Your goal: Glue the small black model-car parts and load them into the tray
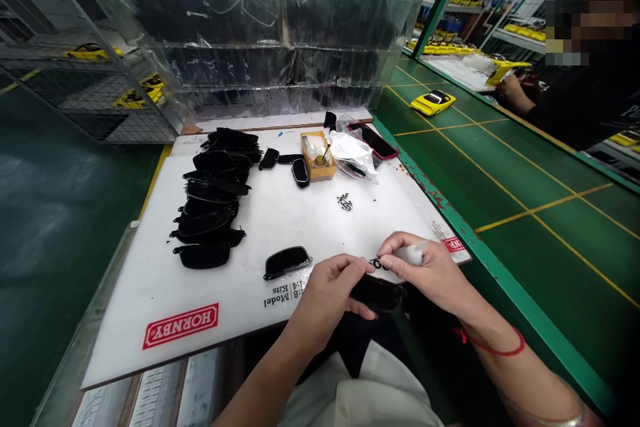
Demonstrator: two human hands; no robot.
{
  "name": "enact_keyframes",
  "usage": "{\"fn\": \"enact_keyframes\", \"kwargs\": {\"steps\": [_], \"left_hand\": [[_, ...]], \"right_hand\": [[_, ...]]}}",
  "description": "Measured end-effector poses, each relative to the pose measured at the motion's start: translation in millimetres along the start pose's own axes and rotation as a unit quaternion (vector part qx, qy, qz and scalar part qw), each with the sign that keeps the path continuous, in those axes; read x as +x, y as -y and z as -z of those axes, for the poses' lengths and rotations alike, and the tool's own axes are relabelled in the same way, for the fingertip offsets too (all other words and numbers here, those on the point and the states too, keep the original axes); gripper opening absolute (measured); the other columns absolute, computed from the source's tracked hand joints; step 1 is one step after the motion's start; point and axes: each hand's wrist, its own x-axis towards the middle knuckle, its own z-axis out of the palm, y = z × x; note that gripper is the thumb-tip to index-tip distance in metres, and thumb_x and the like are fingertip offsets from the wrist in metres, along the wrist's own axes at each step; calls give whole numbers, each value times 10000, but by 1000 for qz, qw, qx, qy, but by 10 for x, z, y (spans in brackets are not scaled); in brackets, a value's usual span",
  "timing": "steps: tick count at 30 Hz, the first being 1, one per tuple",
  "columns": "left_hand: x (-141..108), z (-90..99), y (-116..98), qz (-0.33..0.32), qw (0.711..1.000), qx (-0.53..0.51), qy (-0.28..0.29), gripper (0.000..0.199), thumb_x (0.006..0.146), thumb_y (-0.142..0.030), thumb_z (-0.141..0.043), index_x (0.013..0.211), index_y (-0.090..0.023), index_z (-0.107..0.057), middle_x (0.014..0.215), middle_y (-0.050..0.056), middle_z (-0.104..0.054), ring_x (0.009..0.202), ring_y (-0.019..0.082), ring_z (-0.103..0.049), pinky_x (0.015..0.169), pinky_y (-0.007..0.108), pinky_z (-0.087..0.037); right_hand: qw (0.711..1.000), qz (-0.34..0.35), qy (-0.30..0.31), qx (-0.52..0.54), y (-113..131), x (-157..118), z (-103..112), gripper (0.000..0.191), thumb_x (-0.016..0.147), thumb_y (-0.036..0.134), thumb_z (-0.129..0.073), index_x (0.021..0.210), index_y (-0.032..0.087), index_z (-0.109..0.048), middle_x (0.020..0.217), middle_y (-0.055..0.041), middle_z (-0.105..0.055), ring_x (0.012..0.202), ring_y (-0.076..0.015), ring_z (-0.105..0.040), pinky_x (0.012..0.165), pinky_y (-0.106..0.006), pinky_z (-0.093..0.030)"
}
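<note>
My left hand [337,287] holds a glossy black curved panel [377,292] by its left end, thumb on top and fingers below, just past the board's front edge. My right hand [425,270] is closed at the panel's far edge, thumb and fingertips pinched together. A whitish rounded object [413,253] sits in that hand; its kind is unclear, and anything small in the pinch is hidden. A similar black panel [287,260] with small end tabs lies left of my hands. Further left is an overlapping stack of such panels [210,213]. Several small dark pins or screws [345,201] lie loose beyond my hands.
The white board [175,293] carries a yellow box [317,157] and a plastic bag [353,153]. A clear plastic-wrapped bin [250,40] stands behind. Right, a green bench [500,160] carries a yellow model car [433,102]; a co-worker's hand [515,93] is beyond it.
</note>
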Motion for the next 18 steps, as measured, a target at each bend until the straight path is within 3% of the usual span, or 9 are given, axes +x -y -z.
{"fn": "enact_keyframes", "kwargs": {"steps": [7, 18], "left_hand": [[-51, 26, -18, -11, 997, 30, -66, 326, 869, -470, -460, 954, -215, -645, 1038, 8, -607, 660, 123, -685, 684, 196, -530], [-53, -23, 56, -40, 992, 77, -92, 371, 873, -504, -432, 1001, -225, -640, 1029, 19, -653, 692, 138, -689, 682, 216, -528]], "right_hand": [[992, -3, -104, -70, -147, -258, 3, 213, 823, 402, -602, 823, 191, -623, 798, -21, -641, 718, -138, -571, 601, -233, -428], [962, 156, -131, -182, -185, -403, -107, 44, 850, 188, -587, 885, 211, -598, 818, -26, -616, 761, -151, -580, 692, -274, -448]]}}
